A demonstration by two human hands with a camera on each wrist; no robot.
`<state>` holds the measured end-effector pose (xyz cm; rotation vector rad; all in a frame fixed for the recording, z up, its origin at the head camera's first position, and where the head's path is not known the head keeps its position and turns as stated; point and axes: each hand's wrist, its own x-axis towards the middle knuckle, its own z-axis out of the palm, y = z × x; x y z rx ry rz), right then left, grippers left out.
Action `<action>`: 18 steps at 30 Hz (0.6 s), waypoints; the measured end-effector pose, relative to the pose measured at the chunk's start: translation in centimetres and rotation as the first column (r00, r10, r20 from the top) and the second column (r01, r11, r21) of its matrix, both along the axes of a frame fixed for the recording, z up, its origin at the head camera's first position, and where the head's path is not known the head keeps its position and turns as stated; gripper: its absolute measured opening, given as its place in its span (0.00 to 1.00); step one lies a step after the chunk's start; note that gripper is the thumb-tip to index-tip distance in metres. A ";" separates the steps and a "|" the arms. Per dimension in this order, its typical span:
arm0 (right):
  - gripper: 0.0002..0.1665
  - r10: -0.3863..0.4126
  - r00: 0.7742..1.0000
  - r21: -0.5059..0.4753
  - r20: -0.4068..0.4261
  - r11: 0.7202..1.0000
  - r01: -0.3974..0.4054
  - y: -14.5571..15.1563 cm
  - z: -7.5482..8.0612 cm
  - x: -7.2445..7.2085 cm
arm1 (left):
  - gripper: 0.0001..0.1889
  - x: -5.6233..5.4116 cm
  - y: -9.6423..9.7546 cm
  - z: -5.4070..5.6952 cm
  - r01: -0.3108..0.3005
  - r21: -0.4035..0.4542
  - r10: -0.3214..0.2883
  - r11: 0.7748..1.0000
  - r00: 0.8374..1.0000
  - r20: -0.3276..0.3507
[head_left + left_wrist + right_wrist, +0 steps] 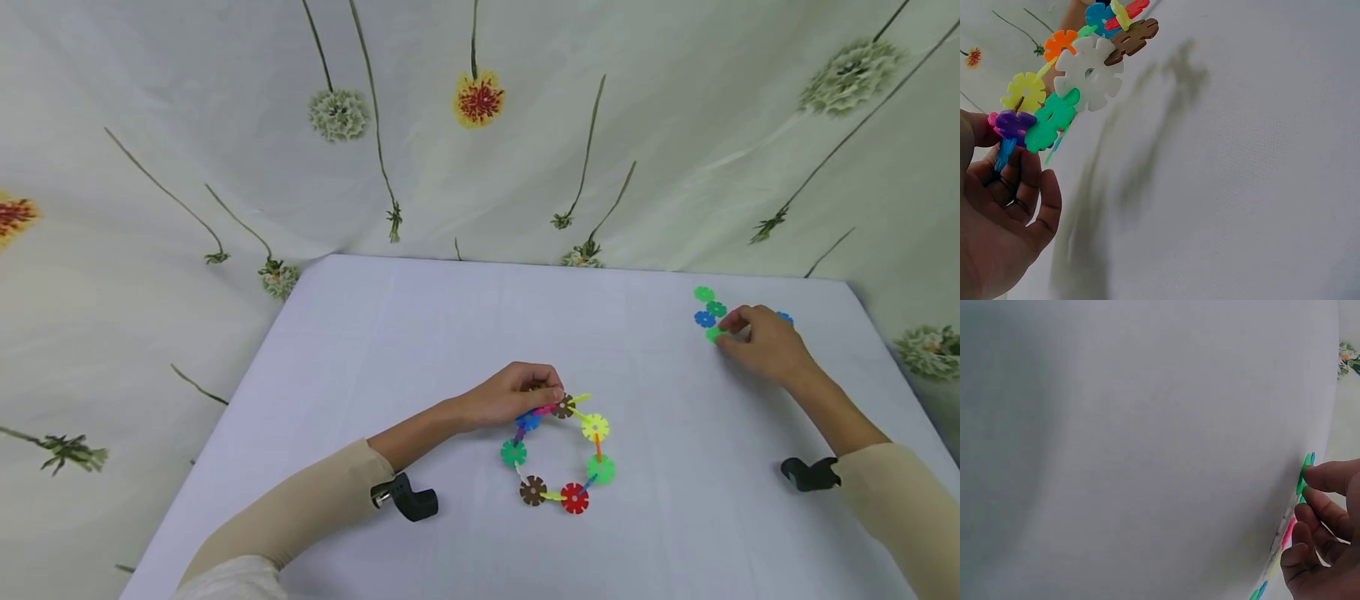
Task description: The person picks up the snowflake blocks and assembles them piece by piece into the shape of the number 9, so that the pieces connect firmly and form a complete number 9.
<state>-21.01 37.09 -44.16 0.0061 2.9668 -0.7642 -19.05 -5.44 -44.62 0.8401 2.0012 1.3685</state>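
Note:
My left hand (510,396) pinches the top left of a ring of linked, notched plastic discs (574,498) in many colours. In the left wrist view the thumb is at a purple disc (1013,126), close to a green one (1052,120), and the other fingers curl loosely below. Over at the far right, my right hand (768,346) pinches a light green notched disc (713,335) between thumb and forefinger. The right wrist view shows that green disc (1303,475) nearly edge-on at the fingertips, with its other fingers curled.
Near the right hand lie loose discs: a blue one (704,319), a dark green one (717,308), a light green one (703,293), and another blue one (784,317) partly behind the hand. The white table (420,325) ends at a flower-printed cloth (525,167).

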 end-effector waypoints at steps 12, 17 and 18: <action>0.14 0.013 0.993 -0.035 -0.120 0.999 -0.017 0.1 -0.2 0.3 | 0.10 0.1 0.1 0.1 0.000 0.001 0.000 1.000 1.000 -0.006; 0.13 -0.005 0.988 -0.091 -0.155 0.996 -0.010 -0.7 -0.3 0.8 | 0.10 0.1 0.1 0.2 -0.002 -0.005 0.002 1.000 1.000 -0.009; 0.12 -0.012 0.988 -0.108 -0.157 0.994 -0.005 -1.1 -0.3 0.9 | 0.10 0.1 0.1 0.2 -0.001 -0.006 0.001 1.000 1.000 -0.008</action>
